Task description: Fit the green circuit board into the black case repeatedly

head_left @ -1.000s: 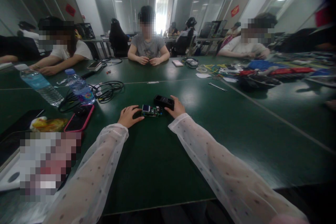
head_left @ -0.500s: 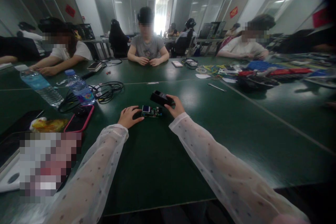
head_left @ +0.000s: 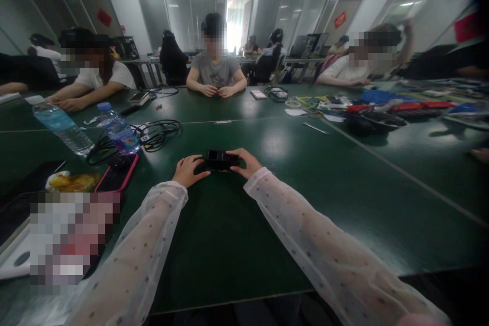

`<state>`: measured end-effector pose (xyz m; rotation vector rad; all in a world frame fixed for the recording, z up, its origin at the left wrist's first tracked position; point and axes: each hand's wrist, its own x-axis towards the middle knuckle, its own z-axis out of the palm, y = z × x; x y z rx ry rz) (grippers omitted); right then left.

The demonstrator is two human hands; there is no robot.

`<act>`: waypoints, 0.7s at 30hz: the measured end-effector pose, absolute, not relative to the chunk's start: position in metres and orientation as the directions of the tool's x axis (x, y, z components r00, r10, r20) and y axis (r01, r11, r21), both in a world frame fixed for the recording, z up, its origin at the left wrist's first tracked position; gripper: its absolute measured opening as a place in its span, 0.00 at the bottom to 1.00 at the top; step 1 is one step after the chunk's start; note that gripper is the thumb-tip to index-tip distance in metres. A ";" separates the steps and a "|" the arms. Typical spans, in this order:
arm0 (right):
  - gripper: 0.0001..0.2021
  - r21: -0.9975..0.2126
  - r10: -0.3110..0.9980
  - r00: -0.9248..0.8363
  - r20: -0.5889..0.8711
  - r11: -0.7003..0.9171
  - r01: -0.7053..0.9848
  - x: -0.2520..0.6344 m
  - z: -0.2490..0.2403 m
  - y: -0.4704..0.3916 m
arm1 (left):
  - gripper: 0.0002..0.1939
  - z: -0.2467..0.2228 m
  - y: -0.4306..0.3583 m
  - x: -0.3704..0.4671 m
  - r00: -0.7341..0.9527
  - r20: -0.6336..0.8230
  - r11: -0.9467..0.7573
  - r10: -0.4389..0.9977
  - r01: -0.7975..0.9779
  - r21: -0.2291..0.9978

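Observation:
A black plastic casing [head_left: 222, 157] with a window-like opening at its left lies over a green circuit board [head_left: 224, 170]. Only a thin strip of the board's near edge shows beneath it. My right hand [head_left: 247, 163] grips the casing at its right end, thumb on the near side and fingers on the far side. At the left end, my left hand [head_left: 188, 170] steadies the board between thumb and fingers. Whether the casing sits flush on the board cannot be made out.
To the left are a pink-edged phone [head_left: 118, 173], two water bottles [head_left: 119, 130] and coiled black cables [head_left: 160, 131]. A thin metal tool [head_left: 316, 128] lies beyond my right hand. Cables and bags [head_left: 393, 104] heap at the far right. People sit across the green table [head_left: 305, 183].
My right hand has brought the black casing left and toward me, from behind the circuit board to over it. The board's screen and parts are now covered. My left hand has stayed put.

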<state>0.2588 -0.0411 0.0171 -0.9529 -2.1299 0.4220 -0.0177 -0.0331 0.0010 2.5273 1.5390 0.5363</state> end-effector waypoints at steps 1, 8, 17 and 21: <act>0.26 -0.541 0.743 -0.467 0.479 0.669 0.510 0.258 0.015 -0.041 | 0.27 0.001 -0.033 -0.017 0.414 0.230 -0.469 0.881 0.832 0.296; 0.27 -0.579 0.758 -0.493 0.427 0.648 0.494 0.252 0.002 -0.041 | 0.31 0.003 -0.035 -0.016 0.389 0.236 -0.449 0.891 0.834 0.322; 0.27 -0.645 0.766 -0.479 0.428 0.630 0.431 0.252 -0.001 -0.042 | 0.29 0.002 -0.035 -0.017 0.392 0.253 -0.459 0.884 0.831 0.314; 0.27 -0.641 0.773 -0.478 0.417 0.623 0.448 0.252 0.000 -0.043 | 0.28 0.002 -0.035 -0.017 0.396 0.253 -0.462 0.883 0.829 0.314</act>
